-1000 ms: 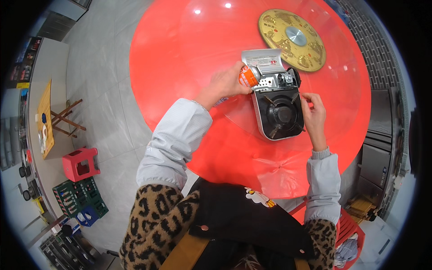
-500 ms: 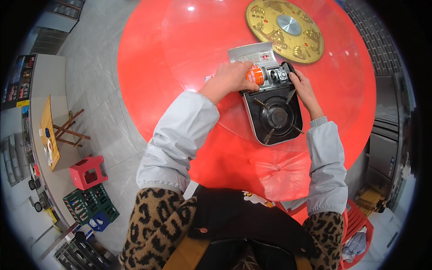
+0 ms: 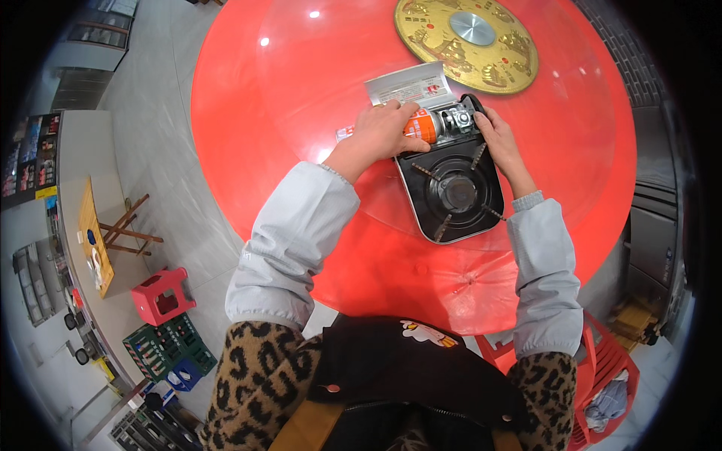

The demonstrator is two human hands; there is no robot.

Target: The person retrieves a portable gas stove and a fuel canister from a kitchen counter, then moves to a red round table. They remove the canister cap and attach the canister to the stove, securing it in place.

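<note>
A black portable gas stove (image 3: 430, 212) rests on the red round table (image 3: 278, 105), its silver lid (image 3: 406, 85) flipped up on the far side. My left hand (image 3: 382, 135) is closed around an orange gas canister (image 3: 423, 127), which lies sideways at the stove's canister bay. The canister's front end sits close to the metal regulator (image 3: 459, 118); whether the two are joined I cannot tell. My right hand (image 3: 500, 141) grips the stove's right corner beside the regulator, thumb on the near side. The canister's middle is hidden beneath my left hand.
A gold turntable (image 3: 496, 56) with a silver centre lies beyond the stove. On the floor at left are a pink stool (image 3: 163, 296), green crates (image 3: 167, 347) and a wooden folding table (image 3: 98, 237). A red chair (image 3: 602, 368) holding cloth stands at lower right.
The canister has shifted slightly right, nearer the regulator, with my left hand on it. My right hand keeps its place at the stove's corner. The whole view has turned a little.
</note>
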